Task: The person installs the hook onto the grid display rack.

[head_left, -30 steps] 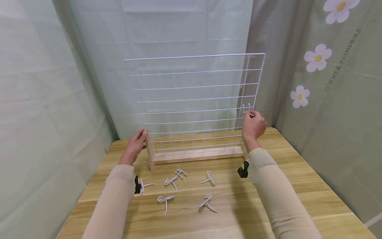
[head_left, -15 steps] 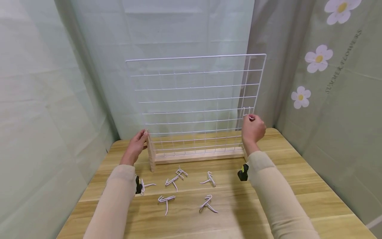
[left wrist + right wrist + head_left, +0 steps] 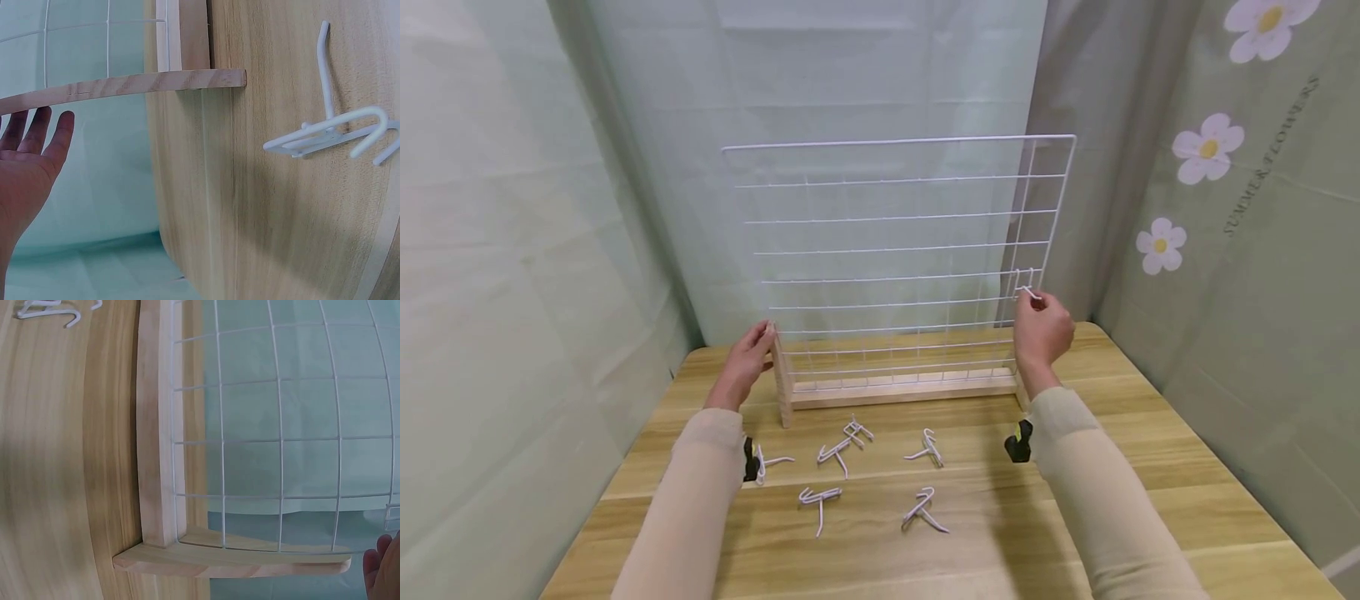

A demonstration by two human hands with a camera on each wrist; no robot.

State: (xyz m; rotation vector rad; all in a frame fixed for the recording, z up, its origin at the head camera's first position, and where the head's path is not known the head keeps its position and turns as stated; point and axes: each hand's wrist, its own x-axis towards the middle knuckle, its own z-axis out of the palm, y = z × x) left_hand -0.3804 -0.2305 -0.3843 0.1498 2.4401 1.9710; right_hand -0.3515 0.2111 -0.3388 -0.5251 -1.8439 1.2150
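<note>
A white wire grid rack (image 3: 895,250) stands in a wooden base. My left hand (image 3: 747,358) grips the top of the rack's left wooden side post (image 3: 782,379); in the left wrist view several fingertips lie along the post's outer side. My right hand (image 3: 1042,329) pinches the prong of a white metal hook (image 3: 1030,290) at the grid's right edge. The hook's two bent tips are at a horizontal wire. In the right wrist view, only part of the right hand (image 3: 382,569) shows beside the hook's end (image 3: 392,515).
Several white hooks lie in front of the rack, among them a front-right hook (image 3: 923,510), a front-left hook (image 3: 820,504) and a middle-right hook (image 3: 928,448). Another hook (image 3: 328,134) lies by the left wrist. Curtains (image 3: 880,67) surround the wooden table (image 3: 1150,467).
My right hand has lowered slightly with the hook, whose bent tips have come down to the wire. The left hand stays on the post. The head view has shifted slightly.
</note>
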